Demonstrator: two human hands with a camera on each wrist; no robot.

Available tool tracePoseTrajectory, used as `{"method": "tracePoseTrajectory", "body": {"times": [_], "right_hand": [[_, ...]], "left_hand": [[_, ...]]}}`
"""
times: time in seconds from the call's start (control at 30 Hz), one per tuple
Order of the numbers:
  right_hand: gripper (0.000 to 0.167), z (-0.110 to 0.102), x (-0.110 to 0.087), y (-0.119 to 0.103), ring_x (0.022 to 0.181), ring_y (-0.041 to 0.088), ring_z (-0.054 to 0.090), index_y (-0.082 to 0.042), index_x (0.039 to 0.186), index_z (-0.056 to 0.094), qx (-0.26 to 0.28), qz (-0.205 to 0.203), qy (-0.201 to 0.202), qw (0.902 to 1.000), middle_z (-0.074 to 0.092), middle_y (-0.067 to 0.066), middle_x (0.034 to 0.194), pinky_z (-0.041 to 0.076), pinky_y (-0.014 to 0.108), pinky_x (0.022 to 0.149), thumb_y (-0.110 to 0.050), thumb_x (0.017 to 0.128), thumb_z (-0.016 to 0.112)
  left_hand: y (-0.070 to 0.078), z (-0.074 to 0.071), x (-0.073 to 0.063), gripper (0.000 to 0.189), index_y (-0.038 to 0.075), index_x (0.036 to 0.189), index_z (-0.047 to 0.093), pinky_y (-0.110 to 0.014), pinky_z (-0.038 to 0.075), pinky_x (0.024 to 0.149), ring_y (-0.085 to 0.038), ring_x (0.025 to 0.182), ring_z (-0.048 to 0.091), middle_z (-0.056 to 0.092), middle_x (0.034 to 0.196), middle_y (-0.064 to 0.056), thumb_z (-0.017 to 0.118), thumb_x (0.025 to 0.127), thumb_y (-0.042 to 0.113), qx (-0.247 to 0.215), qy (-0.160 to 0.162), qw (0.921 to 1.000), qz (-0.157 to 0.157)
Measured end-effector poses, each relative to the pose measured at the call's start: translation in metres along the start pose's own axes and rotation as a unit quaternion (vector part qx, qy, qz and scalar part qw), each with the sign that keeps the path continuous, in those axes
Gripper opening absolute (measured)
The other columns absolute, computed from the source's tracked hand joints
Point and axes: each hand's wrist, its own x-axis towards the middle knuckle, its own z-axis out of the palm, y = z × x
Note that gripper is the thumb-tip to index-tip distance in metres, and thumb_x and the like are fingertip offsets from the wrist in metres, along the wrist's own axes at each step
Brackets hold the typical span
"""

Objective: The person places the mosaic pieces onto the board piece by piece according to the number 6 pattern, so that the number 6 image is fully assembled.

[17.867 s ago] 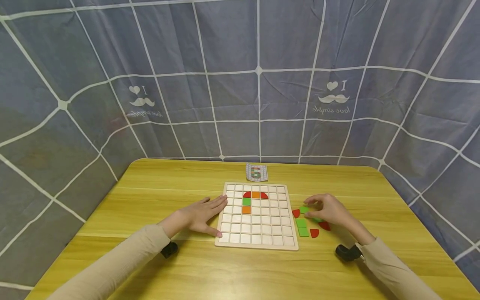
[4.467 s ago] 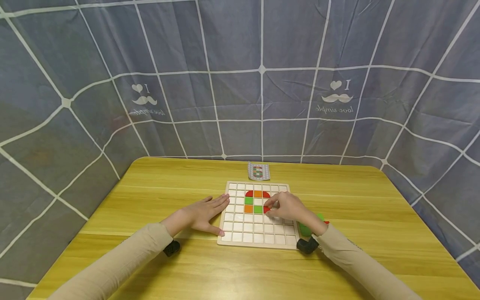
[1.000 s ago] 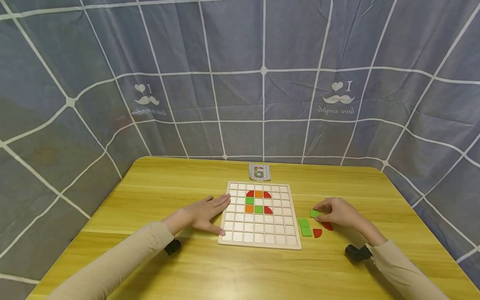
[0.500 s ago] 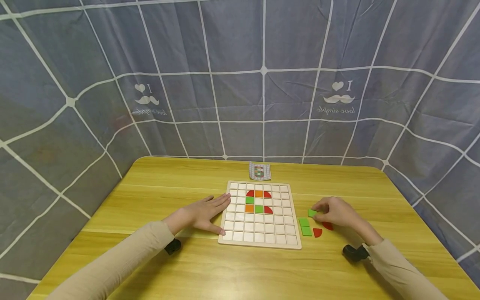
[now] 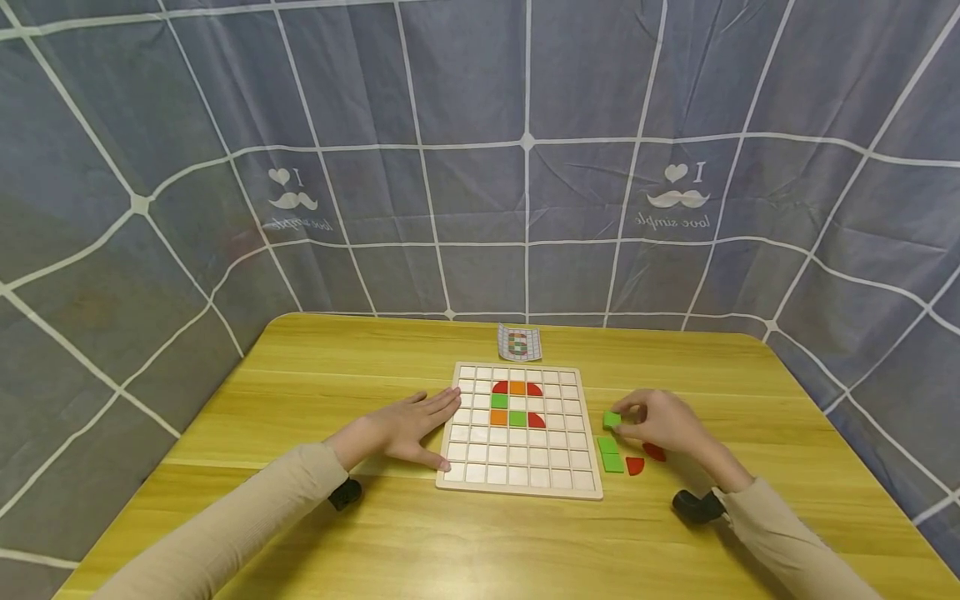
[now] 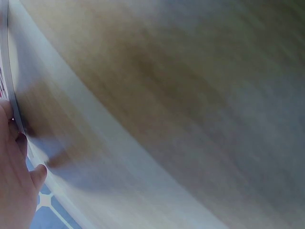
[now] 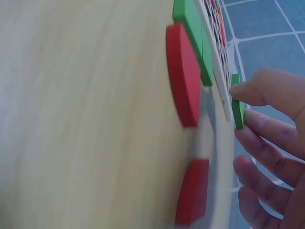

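Note:
My left hand (image 5: 408, 429) lies flat with spread fingers, its fingertips and thumb on the left rim of a wooden grid board (image 5: 517, 485). On the board sit red quarter-round tiles (image 5: 537, 420), green square tiles (image 5: 517, 418) and orange ones (image 5: 498, 417). Right of the board, my right hand (image 5: 663, 419) pinches a green square tile (image 5: 612, 420) between thumb and fingers. The right wrist view shows that green tile (image 7: 238, 110) held off the table, the other fingers loosely curled. In the left wrist view only part of my left hand (image 6: 16, 179) appears.
Two green squares (image 5: 611, 455) lie touching beside the board's right edge. Red quarter-round tiles (image 5: 635, 466) lie near them, one (image 5: 654, 452) partly under my right hand. A paper card (image 5: 519, 343) with a coloured figure lies behind the board. A grey curtain (image 5: 480, 192) surrounds the table.
A green tile and a red quarter-round now sit in the board's middle row. In the last second, my right hand has drawn a green tile leftward and lifted it. The left hand stays put.

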Motion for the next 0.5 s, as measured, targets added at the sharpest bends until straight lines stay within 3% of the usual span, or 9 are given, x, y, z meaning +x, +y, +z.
{"method": "tracePoseTrajectory", "body": {"times": [0.2,0.5], "right_hand": [[0.024,0.003,0.004,-0.012,0.059,0.006,0.048,-0.015,0.099,0.075,0.006,0.001,0.002,1.0000,0.062,-0.008,0.070,0.038,0.022,0.050,-0.028,0.079,0.078],[0.024,0.013,0.011,-0.026,0.058,0.005,0.050,-0.017,0.099,0.076,0.016,-0.011,0.006,0.9998,0.064,-0.007,0.073,0.040,0.022,0.050,-0.028,0.078,0.079]], "left_hand": [[0.000,0.000,0.001,0.103,0.010,0.156,0.009,-0.047,0.013,0.122,-0.020,0.151,0.007,0.001,0.164,-0.008,0.052,0.085,0.070,0.005,0.000,1.0000,0.000],[-0.001,0.001,0.000,0.104,0.013,0.156,0.006,-0.045,0.012,0.123,-0.017,0.151,0.005,-0.001,0.164,-0.004,0.051,0.083,0.072,0.009,-0.004,0.9999,-0.007]]}}
